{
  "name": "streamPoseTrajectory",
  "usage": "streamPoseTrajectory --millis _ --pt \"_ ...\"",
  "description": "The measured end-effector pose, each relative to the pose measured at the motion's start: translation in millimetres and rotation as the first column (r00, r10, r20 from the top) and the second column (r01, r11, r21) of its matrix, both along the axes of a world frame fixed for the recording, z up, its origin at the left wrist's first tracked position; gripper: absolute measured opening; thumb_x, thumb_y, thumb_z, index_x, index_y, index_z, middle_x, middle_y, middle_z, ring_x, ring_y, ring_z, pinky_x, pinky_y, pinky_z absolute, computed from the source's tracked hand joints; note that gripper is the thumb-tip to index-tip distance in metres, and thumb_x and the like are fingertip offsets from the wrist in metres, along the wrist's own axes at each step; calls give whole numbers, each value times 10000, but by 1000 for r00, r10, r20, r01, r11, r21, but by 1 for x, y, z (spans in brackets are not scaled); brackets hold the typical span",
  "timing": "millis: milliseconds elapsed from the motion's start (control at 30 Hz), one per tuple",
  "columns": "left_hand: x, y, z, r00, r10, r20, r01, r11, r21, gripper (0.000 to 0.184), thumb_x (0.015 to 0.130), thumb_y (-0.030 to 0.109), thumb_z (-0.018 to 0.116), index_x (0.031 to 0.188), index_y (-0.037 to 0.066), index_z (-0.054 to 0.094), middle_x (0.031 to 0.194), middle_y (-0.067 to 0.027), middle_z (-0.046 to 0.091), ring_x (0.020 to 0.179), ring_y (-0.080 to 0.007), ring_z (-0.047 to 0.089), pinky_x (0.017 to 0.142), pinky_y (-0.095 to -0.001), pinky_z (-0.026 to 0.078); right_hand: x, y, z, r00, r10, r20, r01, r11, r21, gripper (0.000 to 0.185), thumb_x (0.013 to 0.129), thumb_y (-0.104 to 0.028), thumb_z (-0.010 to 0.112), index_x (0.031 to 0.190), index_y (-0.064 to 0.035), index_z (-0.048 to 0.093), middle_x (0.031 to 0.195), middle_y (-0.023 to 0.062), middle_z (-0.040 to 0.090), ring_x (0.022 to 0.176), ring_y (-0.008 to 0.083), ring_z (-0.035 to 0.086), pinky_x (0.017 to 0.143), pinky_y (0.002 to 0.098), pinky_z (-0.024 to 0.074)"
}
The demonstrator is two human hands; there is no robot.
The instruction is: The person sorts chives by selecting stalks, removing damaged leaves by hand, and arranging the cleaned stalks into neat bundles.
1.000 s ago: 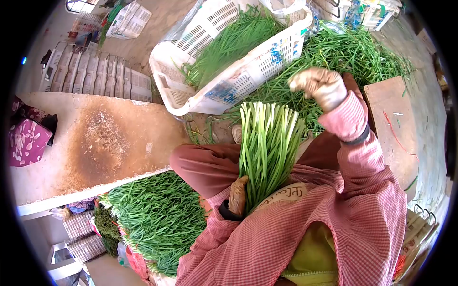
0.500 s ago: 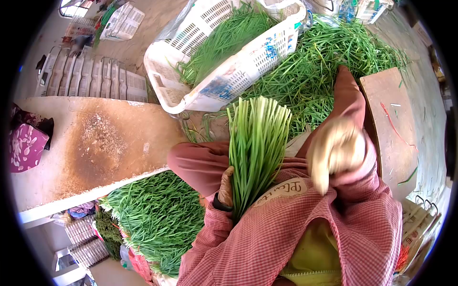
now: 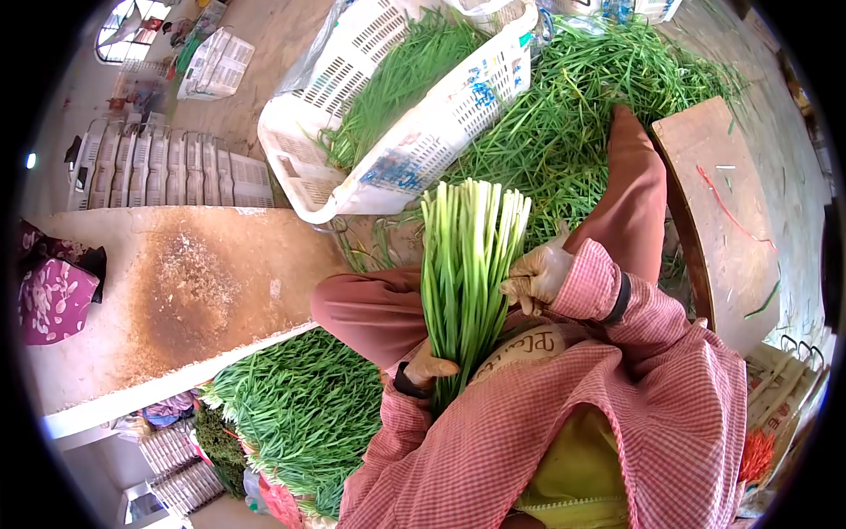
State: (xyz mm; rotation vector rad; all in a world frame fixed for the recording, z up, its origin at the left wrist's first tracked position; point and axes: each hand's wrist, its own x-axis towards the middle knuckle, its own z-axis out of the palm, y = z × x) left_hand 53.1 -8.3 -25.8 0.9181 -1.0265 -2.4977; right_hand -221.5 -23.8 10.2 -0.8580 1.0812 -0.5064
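A bunch of garlic chives (image 3: 471, 273) stands upright over my lap, its pale cut ends toward the basket. My left hand (image 3: 429, 364), in a thin glove, is closed around the lower, leafy part of the bunch. At the bunch's right side, my gloved right hand (image 3: 544, 271) has curled fingers pressed against the outer stalks. The fingertips of the right hand are partly hidden, so how many stalks they pinch is unclear.
A white plastic basket (image 3: 388, 189) with loose greens stands ahead. Beyond my foot lies a heap of loose leaves (image 3: 608, 75). A stained board (image 3: 185, 291) is at left, another board (image 3: 727, 203) at right. More chives (image 3: 300, 406) are piled at lower left.
My right hand, blurred and raised at the right before, has come left and down to the bunch's side. My left thumb now lies across the leaves. The view has shifted slightly.
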Motion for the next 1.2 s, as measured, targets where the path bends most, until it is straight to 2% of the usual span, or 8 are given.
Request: streamPoseTrajectory --millis 133,200,267,400,600,867,1067,1200 --pt "-4 6 1 992 29 125 -32 999 20 748 627 134 776 1253 37 377 1160 -68 502 1013 -177 503 867 -292 404 -15 -15 -8 978 172 -122 -185 977 -104 253 851 -210 544 786 31 586 648 59 609 491 93 544 513 237 473" --pt "3 11 -7 991 110 78 -109 994 -11 670 639 67 759 1216 45 420 1108 -44 532 951 -148 526 817 -268 433 -37 -20 -76 567 -64 821 538 784 -311 249 853 -211 536 895 30 582 830 80 632 674 130 596 709 275 487" --pt "6 10 -3 983 162 86 -161 987 -11 651 641 79 759 1202 39 432 1082 -44 546 948 -142 527 829 -275 429 -67 -17 -64 724 -664 -186 483 681 -551 332 829 -224 569 1050 22 539 1054 116 578 914 192 572 888 289 414" --pt "-24 -7 31 970 206 126 -194 976 -102 583 652 25 722 1169 25 453 1073 -39 549 944 -144 528 844 -282 419 -7 18 -85 900 -348 262 383 919 -97 909 742 -527 574 1356 -41 112 1372 192 238 1269 312 241 1047 405 201" --pt "-59 -11 56 982 137 133 -100 963 -251 688 625 7 733 1220 30 388 1118 -62 532 994 -153 508 863 -284 406 38 -26 -115 213 -340 916 327 908 261 837 646 -486 692 1289 -87 336 1227 107 466 1070 254 497 894 418 434" --pt "-72 -25 35 967 -238 90 253 942 -221 681 612 158 788 1194 52 449 1121 -26 537 1011 -132 494 880 -293 396 -13 -76 -16 68 28 997 264 964 -45 824 730 -520 589 1339 -83 247 1204 211 451 1098 333 461 893 461 413" --pt "-72 -21 10 964 -265 4 263 956 -133 724 581 130 790 1204 39 432 1105 -40 534 999 -151 500 863 -287 401 -60 -108 -3 226 -700 678 688 607 398 393 886 -373 443 592 -125 366 438 -58 239 351 99 187 335 242 227" --pt "-70 -25 18 988 -153 -34 152 988 -33 694 584 111 777 1188 29 445 1082 -47 544 971 -159 517 831 -283 421 -129 -91 -73 331 -901 281 937 349 12 289 872 -380 474 767 -126 566 480 -41 454 340 94 341 332 236 286"
